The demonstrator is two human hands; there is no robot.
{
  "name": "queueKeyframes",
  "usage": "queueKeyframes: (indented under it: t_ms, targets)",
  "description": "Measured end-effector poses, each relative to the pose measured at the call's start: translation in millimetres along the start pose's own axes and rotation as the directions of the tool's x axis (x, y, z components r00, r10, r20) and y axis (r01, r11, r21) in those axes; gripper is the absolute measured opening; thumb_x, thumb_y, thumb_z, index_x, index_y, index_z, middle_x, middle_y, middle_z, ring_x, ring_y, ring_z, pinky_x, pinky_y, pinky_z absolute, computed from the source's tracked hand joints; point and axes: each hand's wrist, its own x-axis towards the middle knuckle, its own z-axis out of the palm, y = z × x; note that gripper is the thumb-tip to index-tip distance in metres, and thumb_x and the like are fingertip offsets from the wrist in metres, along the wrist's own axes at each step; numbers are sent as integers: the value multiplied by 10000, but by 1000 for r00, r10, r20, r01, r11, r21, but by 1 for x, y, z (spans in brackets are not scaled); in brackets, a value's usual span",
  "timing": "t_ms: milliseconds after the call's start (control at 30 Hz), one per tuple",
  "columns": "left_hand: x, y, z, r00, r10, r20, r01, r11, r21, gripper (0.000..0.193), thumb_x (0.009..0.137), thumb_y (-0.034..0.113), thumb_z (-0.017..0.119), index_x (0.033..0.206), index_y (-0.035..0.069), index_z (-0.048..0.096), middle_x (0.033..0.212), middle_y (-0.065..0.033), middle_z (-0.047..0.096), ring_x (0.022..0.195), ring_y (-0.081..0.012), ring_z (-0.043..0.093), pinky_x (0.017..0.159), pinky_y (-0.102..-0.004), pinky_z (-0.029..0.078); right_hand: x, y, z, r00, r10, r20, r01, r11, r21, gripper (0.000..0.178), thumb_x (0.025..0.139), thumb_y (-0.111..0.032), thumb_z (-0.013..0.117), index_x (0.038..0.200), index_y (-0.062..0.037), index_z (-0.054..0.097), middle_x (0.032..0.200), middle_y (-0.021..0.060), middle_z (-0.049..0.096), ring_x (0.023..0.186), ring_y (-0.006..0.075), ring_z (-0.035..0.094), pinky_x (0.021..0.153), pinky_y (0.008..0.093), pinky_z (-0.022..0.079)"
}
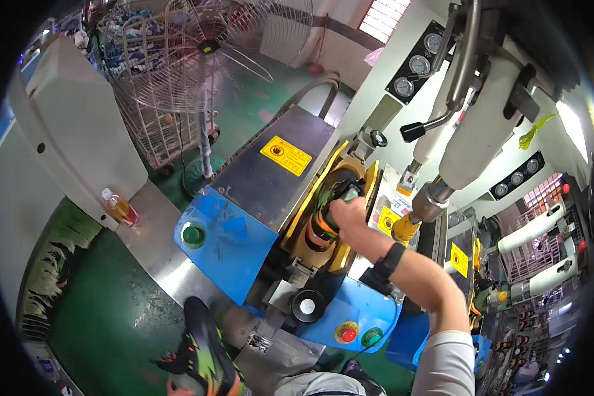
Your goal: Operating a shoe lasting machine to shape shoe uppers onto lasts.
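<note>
At the lower edge, my left hand (183,385) is closed on a black sports shoe (211,350) with green and orange markings; the toe points up and away. Ahead, my right hand (350,212) grips the upper part of a second shoe (323,216), dark with orange and green, which sits in the bed of a pressing machine between yellow-edged side pads (371,179). My fingers and wrist hide part of this shoe. A black band circles my right wrist.
Blue machine housings carry a green button (193,234) and a red button (348,334). A black knob (307,306) juts out in front. Overhead hangs a white press arm (476,135) with a lever. A bottle (120,207) stands left; a wire fan (208,46) is behind.
</note>
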Motion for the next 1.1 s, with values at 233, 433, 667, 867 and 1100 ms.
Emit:
queueKeyframes:
  t_ms: [233, 433, 667, 867, 1100]
  targets:
    - [-26, -84, 17, 950, -51, 307, -62, 936, 347, 827, 548, -24, 615, 1341, 41, 392, 1204, -162, 510, 1058, -327, 568, 890, -434, 490, 30, 43, 26, 974, -225, -34, 220, 969, -117, 324, 695, -114, 615, 895, 39, 412, 782, 120, 528, 641, 230, 497, 635, 390, 475]
    - [-30, -138, 51, 710, 236, 663, -688, 430, 584, 874, 612, 62, 702, 1375, 12, 278, 1288, -231, 403, 1204, -367, 441, 1028, -440, 372, 16, 3, 2, 991, 86, 104, -68, 984, -167, 504, 751, -196, 648, 1104, 36, 372, 1084, 201, 531, 1003, 320, 562, 780, 418, 492]
    - [-15, -127, 52, 731, 178, 659, -647, 488, 586, 892, 714, 173, 708, 1402, -43, 183, 1364, -279, 335, 1283, -426, 359, 1100, -436, 273, -92, -15, -80, 769, -573, 283, 621, 775, -119, 660, 820, -266, 645, 1294, 85, 348, 1182, 288, 517, 1120, 394, 534, 843, 442, 514]
    - [38, -55, 170, 292, 787, 544, -953, 190, 237, 625, 807, 217, 595, 1305, -90, 375, 1314, -266, 405, 1187, -389, 444, 1041, -450, 326, -178, -18, -84, 403, -675, 618, 786, 602, 145, 560, 806, -231, 666, 1226, 67, 444, 1066, 228, 544, 991, 380, 539, 858, 440, 464]
    - [66, -44, 215, -23, 857, 515, -989, -94, 111, 563, 826, 304, 539, 1210, -89, 415, 1174, -267, 426, 1053, -377, 447, 927, -476, 374, -180, -12, -45, 273, -717, 642, 888, 445, 120, 652, 767, -311, 705, 1250, 35, 436, 1026, 179, 540, 938, 337, 556, 823, 402, 474]
